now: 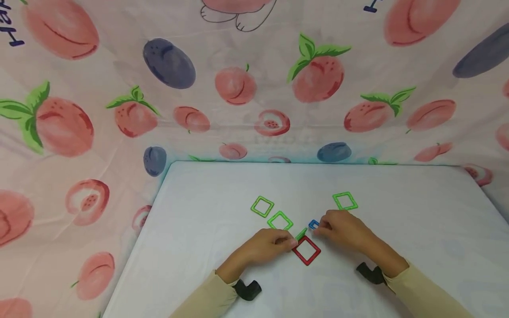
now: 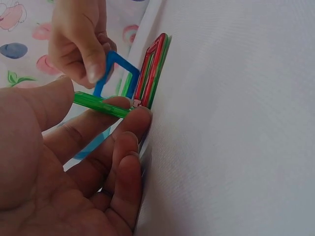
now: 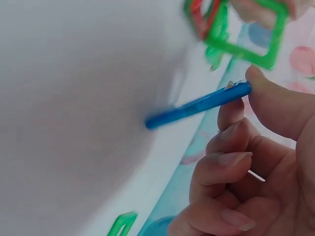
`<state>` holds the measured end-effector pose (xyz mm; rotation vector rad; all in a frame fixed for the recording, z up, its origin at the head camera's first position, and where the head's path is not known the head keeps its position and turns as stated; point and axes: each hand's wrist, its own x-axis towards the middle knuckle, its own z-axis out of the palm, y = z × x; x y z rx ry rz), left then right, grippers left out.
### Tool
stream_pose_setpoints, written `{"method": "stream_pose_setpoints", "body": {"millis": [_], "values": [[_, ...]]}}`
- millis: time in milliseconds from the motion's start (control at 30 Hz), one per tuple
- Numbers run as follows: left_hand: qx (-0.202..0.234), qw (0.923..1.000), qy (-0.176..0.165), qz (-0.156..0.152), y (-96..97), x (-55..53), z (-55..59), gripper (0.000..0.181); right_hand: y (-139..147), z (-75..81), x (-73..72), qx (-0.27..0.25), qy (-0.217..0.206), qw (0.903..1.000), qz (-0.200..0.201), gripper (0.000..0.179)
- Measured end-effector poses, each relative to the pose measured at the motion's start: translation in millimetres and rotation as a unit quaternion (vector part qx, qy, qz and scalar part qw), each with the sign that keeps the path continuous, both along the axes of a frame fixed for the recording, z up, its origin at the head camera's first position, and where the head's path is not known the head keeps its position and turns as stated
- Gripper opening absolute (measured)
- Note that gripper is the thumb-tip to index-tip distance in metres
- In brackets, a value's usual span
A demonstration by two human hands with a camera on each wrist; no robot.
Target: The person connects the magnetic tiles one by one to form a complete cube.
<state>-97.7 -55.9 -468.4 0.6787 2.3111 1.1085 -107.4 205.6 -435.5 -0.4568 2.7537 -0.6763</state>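
Note:
My left hand pinches a green square frame between thumb and fingers. That green frame stands on edge at a red square frame, which lies flat on the table. In the left wrist view, a green layer shows beneath the red frame. To the right, my right hand holds a small-looking blue square frame by one edge, between thumb and index finger. The blue frame is tilted and close to the upright green one; whether they touch I cannot tell.
Two green square frames, one farther left and one nearer, lie beyond my left hand. Another green frame lies just beyond my right hand. A fruit-patterned cloth hangs behind the white table.

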Motion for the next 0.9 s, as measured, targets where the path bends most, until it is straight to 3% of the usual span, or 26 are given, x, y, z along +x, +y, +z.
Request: {"method": "stream_pose_setpoints", "body": {"millis": [200,500,633,900], "values": [[0.002,1.0000,-0.003,0.004,0.5,0.3,-2.3,0.028,-4,8.5,7.3,-0.062,-0.012,0.9976,0.027,0.016],[-0.002,1.0000,-0.006,0.004,-0.1,2.3,-3.3,0.029,-5,9.1,13.0,-0.068,0.010,0.9967,0.044,0.015],[0.001,1.0000,-0.005,0.002,-0.9,2.7,-2.6,0.030,-3,10.1,16.4,-0.066,0.006,0.9974,0.028,0.015],[0.003,0.9997,-0.021,-0.014,1.1,3.1,-0.4,0.034,8,1.9,20.9,-0.111,0.003,0.9923,0.056,0.013]]}}
